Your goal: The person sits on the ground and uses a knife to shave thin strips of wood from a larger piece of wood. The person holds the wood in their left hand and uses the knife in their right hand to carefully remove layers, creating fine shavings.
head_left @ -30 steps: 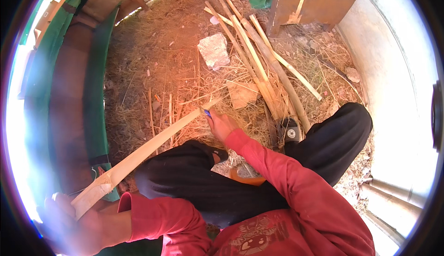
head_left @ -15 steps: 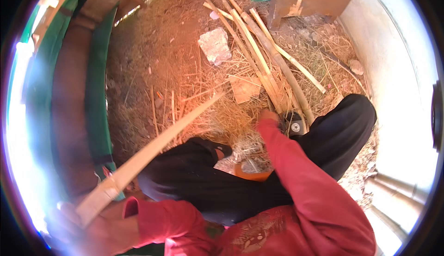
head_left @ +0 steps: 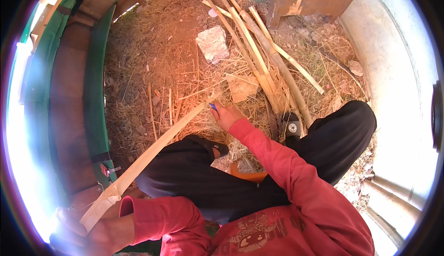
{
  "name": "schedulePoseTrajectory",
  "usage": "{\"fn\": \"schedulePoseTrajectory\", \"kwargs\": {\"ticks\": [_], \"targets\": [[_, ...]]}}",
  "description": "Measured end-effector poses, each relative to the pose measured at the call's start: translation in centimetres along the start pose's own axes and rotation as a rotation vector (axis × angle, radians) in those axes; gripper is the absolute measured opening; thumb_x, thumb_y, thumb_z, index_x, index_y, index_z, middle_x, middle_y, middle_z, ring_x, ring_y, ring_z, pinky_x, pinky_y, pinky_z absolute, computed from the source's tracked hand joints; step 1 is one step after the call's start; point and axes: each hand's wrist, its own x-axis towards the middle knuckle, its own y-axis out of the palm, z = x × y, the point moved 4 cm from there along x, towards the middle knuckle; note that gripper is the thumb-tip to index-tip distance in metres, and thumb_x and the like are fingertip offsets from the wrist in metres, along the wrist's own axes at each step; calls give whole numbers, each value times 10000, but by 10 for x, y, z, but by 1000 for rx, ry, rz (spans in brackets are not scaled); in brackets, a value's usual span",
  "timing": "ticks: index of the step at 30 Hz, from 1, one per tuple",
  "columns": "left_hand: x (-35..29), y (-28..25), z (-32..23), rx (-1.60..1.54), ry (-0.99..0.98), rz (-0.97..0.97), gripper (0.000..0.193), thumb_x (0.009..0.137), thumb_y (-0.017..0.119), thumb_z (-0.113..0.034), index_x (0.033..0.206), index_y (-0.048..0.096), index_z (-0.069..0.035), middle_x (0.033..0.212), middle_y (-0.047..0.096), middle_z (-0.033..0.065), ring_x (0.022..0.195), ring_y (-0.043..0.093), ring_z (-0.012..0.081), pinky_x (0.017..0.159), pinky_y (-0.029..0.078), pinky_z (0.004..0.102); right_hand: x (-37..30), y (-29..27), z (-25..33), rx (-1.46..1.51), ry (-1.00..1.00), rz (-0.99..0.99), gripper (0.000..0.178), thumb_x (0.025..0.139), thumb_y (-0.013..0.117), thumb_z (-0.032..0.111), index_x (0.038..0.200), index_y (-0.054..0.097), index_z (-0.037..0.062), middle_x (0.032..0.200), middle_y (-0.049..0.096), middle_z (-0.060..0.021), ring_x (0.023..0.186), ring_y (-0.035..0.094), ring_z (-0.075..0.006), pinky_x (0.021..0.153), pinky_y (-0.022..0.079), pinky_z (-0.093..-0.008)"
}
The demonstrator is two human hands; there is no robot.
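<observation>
One pale strip (head_left: 155, 149), near end clamped in left fingers (head_left: 74, 227), right fingers (head_left: 222, 111) gripping blue tool (head_left: 212, 106) by far end

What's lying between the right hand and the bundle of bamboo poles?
The head view shows a flat, squarish tan piece, its material unclear, and loose straw between the right hand and the bamboo poles.

Sweatshirt lettering (head_left: 293, 227) (partly legible), round emblem (head_left: 292, 128) on shoe (head_left: 291, 139)
</observation>
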Motion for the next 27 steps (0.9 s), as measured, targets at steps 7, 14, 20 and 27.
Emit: {"fn": "schedulePoseTrajectory", "kwargs": {"ticks": [7, 14, 20, 27], "targets": [[-5, 30, 12, 398, 141, 90, 248, 910, 429, -114, 668, 380, -140, 551, 286, -33, 412, 262, 81, 414, 245, 241, -28, 17, -128, -467, 312, 159, 236, 925, 565, 280, 1069, 613, 100, 801, 696, -165, 746, 704, -293, 652, 559, -431], [-5, -12, -11, 165, 91, -176, 194, 766, 528, -101, 607, 417, -111, 589, 294, -8, 467, 246, 113, 500, 206, 288, -34, 27, -188, -292, 277, -65, 349, 945, 523, 390, 1158, 558, 116, 883, 663, -252, 766, 664, -391, 670, 524, -503], [-5, -22, -9, 174, 98, -192, 170, 712, 513, -72, 599, 394, -117, 608, 309, 4, 478, 247, 119, 501, 198, 293, -31, 49, -93, 52, 347, 60, 342, 948, 515, 359, 1109, 516, 57, 843, 625, -317, 777, 620, -483, 694, 490, -550], [-9, -41, -25, 304, 143, -315, 194, 655, 500, -55, 575, 344, -138, 608, 305, 6, 480, 238, 120, 496, 186, 293, -69, 82, -133, 57, 361, 152, 333, 948, 534, 342, 1124, 489, 63, 802, 631, -294, 774, 625, -480, 692, 487, -555]]}}
